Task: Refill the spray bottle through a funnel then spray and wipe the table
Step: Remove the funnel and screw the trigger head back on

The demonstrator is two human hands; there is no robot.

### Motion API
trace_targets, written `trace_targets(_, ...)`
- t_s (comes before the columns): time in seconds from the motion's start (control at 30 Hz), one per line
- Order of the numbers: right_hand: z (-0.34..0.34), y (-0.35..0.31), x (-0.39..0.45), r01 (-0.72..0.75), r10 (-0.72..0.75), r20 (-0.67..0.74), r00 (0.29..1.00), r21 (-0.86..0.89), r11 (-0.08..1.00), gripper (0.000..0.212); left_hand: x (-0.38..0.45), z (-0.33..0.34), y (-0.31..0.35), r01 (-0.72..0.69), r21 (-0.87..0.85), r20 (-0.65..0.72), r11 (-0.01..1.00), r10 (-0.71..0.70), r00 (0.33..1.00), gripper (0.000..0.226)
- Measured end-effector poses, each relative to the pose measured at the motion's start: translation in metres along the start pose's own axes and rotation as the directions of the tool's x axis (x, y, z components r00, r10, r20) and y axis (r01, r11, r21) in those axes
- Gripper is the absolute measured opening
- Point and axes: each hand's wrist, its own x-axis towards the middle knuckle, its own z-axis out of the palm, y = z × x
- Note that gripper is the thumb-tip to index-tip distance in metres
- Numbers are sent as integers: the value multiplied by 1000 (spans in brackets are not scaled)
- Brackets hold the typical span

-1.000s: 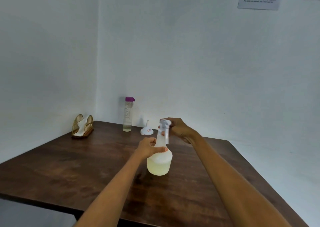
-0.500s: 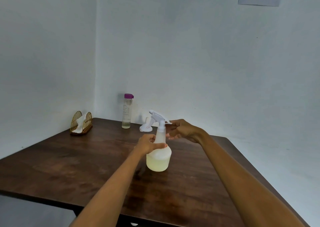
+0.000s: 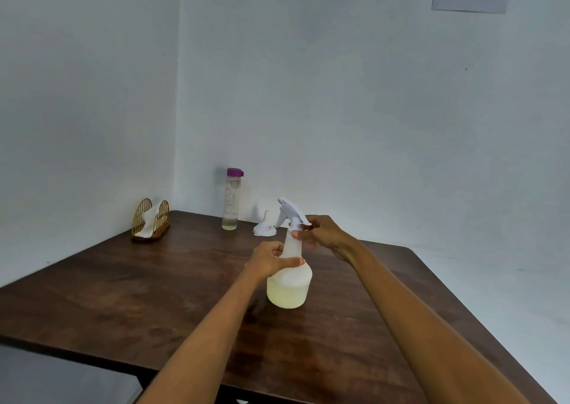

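Gripped by both hands, spray bottle holds pale yellowish liquid.

A translucent, matt plastic spray bottle is seen on a dark, faintly glossy wood-grain surface, with a clear purple-capped bottle and gold wire napkin holder behind.

A translucent white spray bottle, part-filled with pale yellowish liquid and topped by a white trigger head pointing left, stands upright mid-table, while a white funnel lies mouth-down at the far edge beside a purple-capped clear bottle.
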Motion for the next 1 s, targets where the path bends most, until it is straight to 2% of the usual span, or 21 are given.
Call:
trace_targets(0.07, 3, 0, 1, -8, 8, -49, 999, -3, 1000, 19, 0, 0, -1, -7, -7, 4, 1000, 7, 1000, 56)
trace_targets(0.17, 11, 1, 1, -9, 5, -100, 995, -31, 999, 30, 1, 1, -3, -20, -17, -4, 1000, 20, 1000, 55)
trace_targets(0.23, 13, -1, -1, -18, 17, -29, 999, -45, 999, 34, 1, 1, -4, -25, -15, -6, 1000, 25, 1000, 57)
trace_targets(0.3, 12, -3, -3, -45, 45, 58, 997, 12, 999, 38, 1, 1, -3, -24, -8, -6, 1000, 24, 1000, 58)
trace_targets(0.4, 5, 3, -5, -78, 68, 84, 994, 130, 988, 36, 1, 2, -3, -10, 13, -19, 1000, 10, 1000, 58)
trace_targets(0.63, 5, 12, -8, -7, 38, -210, 977, 148, 989, 23, 2, 2, -4, -4, 29, -38, 1000, 5, 999, 54)
trace_targets(0.77, -5, 11, -7, 14, 55, -358, 932, 188, 982, 30, 2, 3, -2, 0, 61, -30, 998, 2, 1000, 59)
trace_targets(0.93, -13, 3, -7, -24, 52, -161, 986, 172, 985, 45, 3, 2, -3, 8, 68, -28, 998, -6, 1000, 62)
trace_targets(1.0, -12, -1, -7, 17, 14, -211, 977, 142, 990, 44, 3, 1, -3, 4, 64, -29, 998, -2, 1000, 62)
